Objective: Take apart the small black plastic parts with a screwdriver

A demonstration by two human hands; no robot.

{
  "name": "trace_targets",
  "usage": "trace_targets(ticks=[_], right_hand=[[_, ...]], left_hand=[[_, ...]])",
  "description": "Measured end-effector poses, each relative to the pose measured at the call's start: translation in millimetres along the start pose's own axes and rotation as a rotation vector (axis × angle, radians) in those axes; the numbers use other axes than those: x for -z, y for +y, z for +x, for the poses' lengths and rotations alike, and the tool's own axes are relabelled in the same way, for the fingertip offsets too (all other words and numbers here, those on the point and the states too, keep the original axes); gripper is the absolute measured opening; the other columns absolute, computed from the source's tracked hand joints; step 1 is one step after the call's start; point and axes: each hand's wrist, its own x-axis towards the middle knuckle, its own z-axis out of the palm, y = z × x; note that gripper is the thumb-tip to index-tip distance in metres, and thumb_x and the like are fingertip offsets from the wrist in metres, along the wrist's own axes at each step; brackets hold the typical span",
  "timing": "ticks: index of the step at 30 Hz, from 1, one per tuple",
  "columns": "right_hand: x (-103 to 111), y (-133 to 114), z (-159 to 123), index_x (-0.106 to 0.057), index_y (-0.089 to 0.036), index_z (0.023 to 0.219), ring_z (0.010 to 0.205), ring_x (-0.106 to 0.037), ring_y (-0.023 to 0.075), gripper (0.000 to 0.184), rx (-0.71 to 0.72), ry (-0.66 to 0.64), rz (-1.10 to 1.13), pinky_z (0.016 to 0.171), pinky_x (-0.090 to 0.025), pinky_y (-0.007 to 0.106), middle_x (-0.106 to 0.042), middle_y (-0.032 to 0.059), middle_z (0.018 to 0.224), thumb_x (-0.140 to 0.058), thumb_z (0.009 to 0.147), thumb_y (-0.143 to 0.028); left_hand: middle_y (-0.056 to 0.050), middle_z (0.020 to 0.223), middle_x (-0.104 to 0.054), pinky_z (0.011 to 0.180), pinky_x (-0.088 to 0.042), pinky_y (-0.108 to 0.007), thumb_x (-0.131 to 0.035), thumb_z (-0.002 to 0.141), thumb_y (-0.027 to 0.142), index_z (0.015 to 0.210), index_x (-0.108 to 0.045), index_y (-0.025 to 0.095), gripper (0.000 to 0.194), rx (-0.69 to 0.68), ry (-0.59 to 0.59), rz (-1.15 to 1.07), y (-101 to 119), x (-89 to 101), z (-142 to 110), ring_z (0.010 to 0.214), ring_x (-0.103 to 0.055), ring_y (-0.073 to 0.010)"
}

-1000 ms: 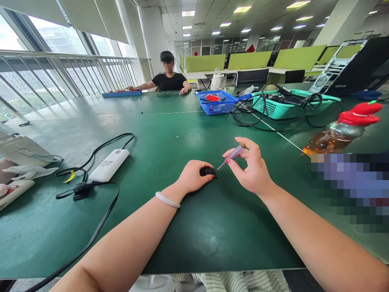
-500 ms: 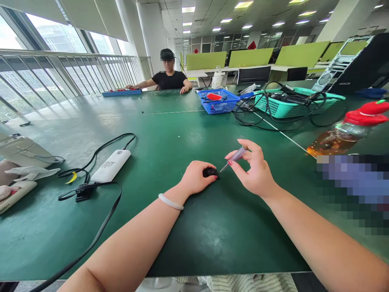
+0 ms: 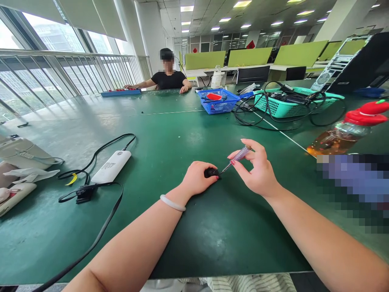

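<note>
My left hand (image 3: pixel 197 177) rests on the green table and grips a small black object (image 3: pixel 212 172) between thumb and fingers. Its exact kind is too small to make out, and the fingers hide part of it. A screwdriver (image 3: pixel 241 154) with a translucent purplish handle is held by my right hand (image 3: pixel 258 170), pinched between thumb and fingers. The tool slants down to the left, its thin shaft ending at the right edge of the black object. Whether the tip touches it, I cannot tell.
On the left lie a white power bank (image 3: pixel 112 166) and a black cable (image 3: pixel 105 231). A blue basket (image 3: pixel 218 106) and a teal basket (image 3: pixel 291 111) with tangled cables stand farther back. A red-lidded bottle (image 3: pixel 340 136) is at right. Across the table sits another person (image 3: pixel 170 79).
My right hand and the screwdriver have shifted slightly right, with the tip still beside the black object. My left hand keeps its grip.
</note>
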Motion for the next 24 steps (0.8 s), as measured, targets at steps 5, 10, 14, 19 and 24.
trace_targets(ticks=[5,10,14,19,24], right_hand=[[-0.3,0.4,-0.3,-0.035,-0.025,0.137,0.088,-0.071,0.0194,0.053,-0.002,-0.003,0.001,0.085,-0.058,0.040,-0.072,0.0036,0.094,-0.059,0.090,-0.021],[0.1,-0.4,-0.9,-0.034,-0.025,0.136,0.084,-0.072,0.0196,0.054,-0.016,0.009,-0.004,0.081,-0.059,0.040,-0.072,0.0026,0.092,-0.060,0.089,-0.022],[-0.4,-2.8,-1.4,-0.034,-0.025,0.136,0.090,-0.071,0.0217,0.055,-0.026,0.027,-0.006,0.084,-0.058,0.043,-0.072,0.0026,0.089,-0.061,0.088,-0.020],[-2.3,-1.9,-2.4,-0.035,-0.024,0.135,0.087,-0.071,0.0211,0.055,-0.001,0.051,0.019,0.087,-0.057,0.045,-0.072,0.0032,0.089,-0.062,0.088,-0.019],[-3.8,-0.4,-4.6,-0.034,-0.023,0.134,0.083,-0.072,0.0216,0.054,-0.059,0.051,0.053,0.086,-0.057,0.047,-0.072,0.0039,0.090,-0.062,0.088,-0.022]], left_hand=[[-0.003,0.108,-0.074,0.103,-0.045,-0.042,-0.072,0.079,0.029,0.105,-0.073,0.025,0.026,-0.003,-0.004,0.001,0.7,0.8,-0.5,0.109,-0.064,-0.0254],[-0.003,0.107,-0.075,0.102,-0.046,-0.042,-0.072,0.080,0.029,0.104,-0.073,0.025,0.025,-0.005,-0.008,-0.016,2.0,2.2,-1.5,0.108,-0.064,-0.0248],[-0.003,0.107,-0.074,0.101,-0.046,-0.041,-0.072,0.080,0.030,0.104,-0.073,0.024,0.025,0.006,-0.014,-0.030,2.5,2.9,-2.2,0.108,-0.063,-0.0248],[-0.003,0.105,-0.075,0.102,-0.045,-0.041,-0.072,0.080,0.028,0.103,-0.073,0.023,0.024,-0.012,-0.010,-0.043,3.2,3.7,-2.6,0.105,-0.065,-0.0235],[-0.003,0.107,-0.075,0.104,-0.044,-0.041,-0.073,0.080,0.028,0.104,-0.072,0.024,0.024,-0.005,-0.017,-0.033,4.7,3.8,-2.2,0.108,-0.064,-0.0238]])
